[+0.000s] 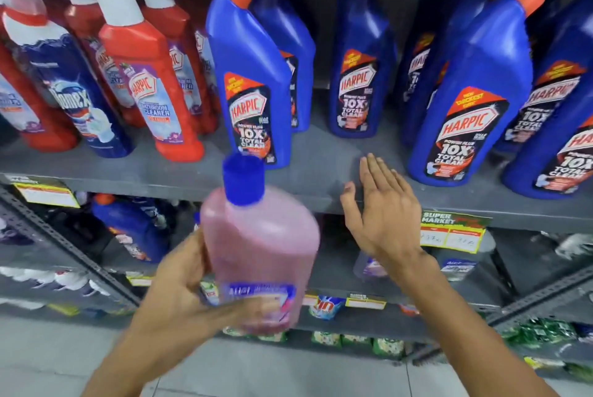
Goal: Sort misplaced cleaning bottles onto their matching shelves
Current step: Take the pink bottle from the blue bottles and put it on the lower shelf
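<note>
My left hand (189,287) grips a pink bottle (260,246) with a blue cap, held upright in front of the grey shelf (321,169). My right hand (382,210) is open, fingers spread, just before the shelf's front edge, in the gap between blue Harpic bottles. A blue Harpic bottle (253,76) stands right behind the pink bottle's cap. More blue Harpic bottles (471,92) stand to the right. Red Harpic bathroom cleaner bottles (150,76) and a dark blue Domex bottle (67,82) fill the shelf's left part.
Lower shelves hold more bottles (134,226) and small packets (324,307). Price tags (452,233) hang on the shelf edges. A slotted metal upright (64,246) runs diagonally at the left. Light floor tiles lie below.
</note>
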